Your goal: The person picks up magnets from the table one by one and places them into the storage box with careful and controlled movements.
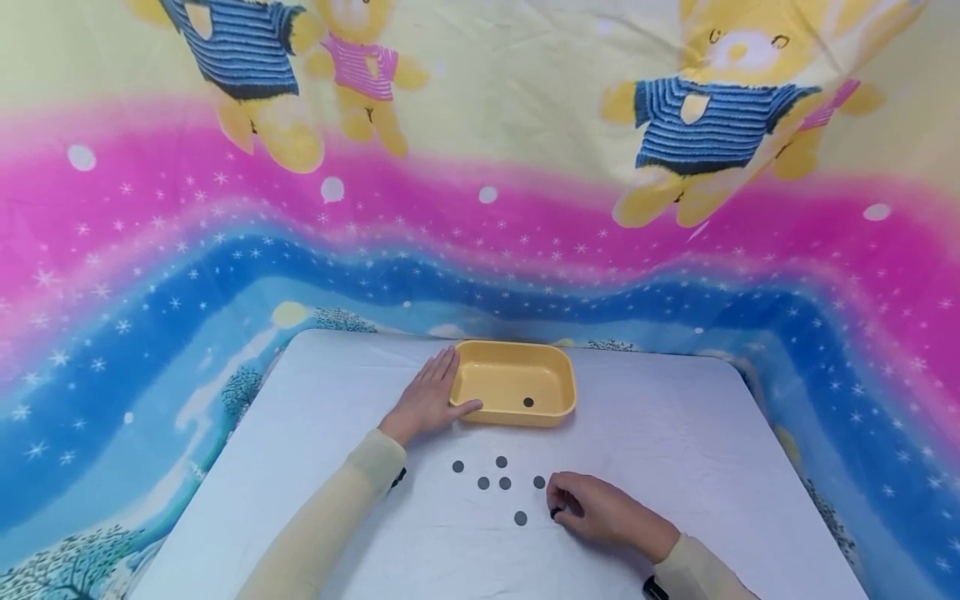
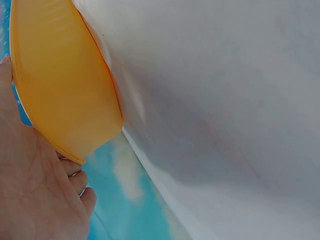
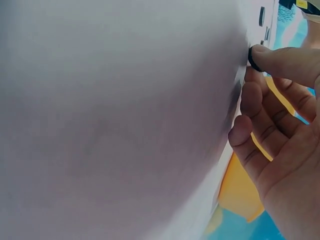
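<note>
A yellow plastic basin (image 1: 517,417) stands at the far side of the table, with one dark round disc (image 1: 528,402) inside. My left hand (image 1: 429,398) rests against the basin's left end, fingers straight along the side and thumb over the front rim. In the left wrist view, its fingers lie by the rim of the basin (image 2: 65,85). My right hand (image 1: 596,510) pinches a small black disc (image 3: 254,60) between thumb and fingertips, low over the cloth. Several flat grey discs lie between the hands and the basin; the closest disc (image 1: 539,482) is just left of the right fingers.
A white cloth (image 1: 675,433) covers the table. Behind it and down both sides hangs a curtain (image 1: 525,242) printed with bears and snowflakes. Another disc (image 1: 521,518) lies nearest the front, and one more disc (image 1: 458,467) lies furthest left.
</note>
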Motion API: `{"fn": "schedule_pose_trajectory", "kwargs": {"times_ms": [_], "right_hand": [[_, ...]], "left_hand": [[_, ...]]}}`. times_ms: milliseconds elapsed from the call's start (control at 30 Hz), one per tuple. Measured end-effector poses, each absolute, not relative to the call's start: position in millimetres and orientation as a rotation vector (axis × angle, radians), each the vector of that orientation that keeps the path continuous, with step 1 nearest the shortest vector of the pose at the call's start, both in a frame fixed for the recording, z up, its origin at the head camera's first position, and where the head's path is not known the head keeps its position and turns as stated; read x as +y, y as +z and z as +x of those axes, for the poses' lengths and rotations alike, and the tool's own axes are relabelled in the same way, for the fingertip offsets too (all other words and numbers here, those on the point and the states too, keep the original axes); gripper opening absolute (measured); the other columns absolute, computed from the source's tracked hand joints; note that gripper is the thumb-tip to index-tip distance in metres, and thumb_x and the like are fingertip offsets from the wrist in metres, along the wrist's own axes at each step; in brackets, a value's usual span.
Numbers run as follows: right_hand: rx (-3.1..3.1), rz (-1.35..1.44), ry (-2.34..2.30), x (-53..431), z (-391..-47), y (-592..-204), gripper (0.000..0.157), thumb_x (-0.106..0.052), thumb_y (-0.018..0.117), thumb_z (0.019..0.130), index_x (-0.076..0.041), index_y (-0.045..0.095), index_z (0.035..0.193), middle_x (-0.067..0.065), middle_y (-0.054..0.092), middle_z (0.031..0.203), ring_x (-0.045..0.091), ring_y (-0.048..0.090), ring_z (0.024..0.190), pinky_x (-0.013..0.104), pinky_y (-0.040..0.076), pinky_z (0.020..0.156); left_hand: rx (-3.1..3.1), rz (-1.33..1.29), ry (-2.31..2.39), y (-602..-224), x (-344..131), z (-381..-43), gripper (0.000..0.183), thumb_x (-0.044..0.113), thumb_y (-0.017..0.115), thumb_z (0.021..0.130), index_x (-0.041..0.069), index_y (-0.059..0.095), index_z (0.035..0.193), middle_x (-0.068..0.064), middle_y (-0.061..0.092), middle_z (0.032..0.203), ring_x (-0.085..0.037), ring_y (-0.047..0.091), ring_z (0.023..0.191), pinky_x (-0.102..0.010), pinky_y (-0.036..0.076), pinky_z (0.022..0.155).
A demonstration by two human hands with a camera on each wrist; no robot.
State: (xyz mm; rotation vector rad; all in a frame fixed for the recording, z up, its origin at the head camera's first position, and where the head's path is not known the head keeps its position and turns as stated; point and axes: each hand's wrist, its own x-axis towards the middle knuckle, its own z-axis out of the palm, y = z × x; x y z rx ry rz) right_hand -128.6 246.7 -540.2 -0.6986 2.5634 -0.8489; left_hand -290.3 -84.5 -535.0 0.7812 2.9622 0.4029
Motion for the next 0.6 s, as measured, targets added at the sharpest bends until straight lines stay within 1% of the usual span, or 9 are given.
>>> {"fn": "schedule_pose_trajectory", "kwargs": {"times_ms": [200,367,600], "right_hand": [[2.520,-0.698,-0.870,247.3,-131.8,-538.7,0.020,-0.010,0.075,0.099,-0.028,0.066,0.099,-0.017,0.062,0.090,0.002,0.057,0.080,0.023,0.053,0.071],[2.531,-0.736,-0.898,249.9,-136.3,-538.4,0.019,-0.009,0.074,0.100,-0.027,0.067,0.101,-0.017,0.063,0.093,0.003,0.058,0.082,0.024,0.054,0.072],[2.583,-0.718,-0.951,250.7,-144.7,-534.6,0.020,-0.010,0.073,0.101,-0.029,0.067,0.101,-0.016,0.065,0.094,0.005,0.060,0.084,0.025,0.055,0.073]], "left_hand": [[2.963,0.779,0.397,-534.2,-84.5,-289.5,0.118,0.087,0.037,0.098,0.002,0.001,0.171,-0.015,-0.001,0.180,-0.029,0.000,0.167,-0.042,0.005,0.135],[2.958,0.769,0.392,-533.6,-84.3,-290.0,0.117,0.087,0.036,0.098,0.003,0.000,0.171,-0.014,-0.002,0.180,-0.028,-0.001,0.167,-0.041,0.004,0.135],[2.973,0.775,0.371,-535.7,-85.7,-291.8,0.118,0.088,0.035,0.097,0.002,0.002,0.171,-0.014,0.000,0.180,-0.030,0.003,0.167,-0.042,0.006,0.135]]}}
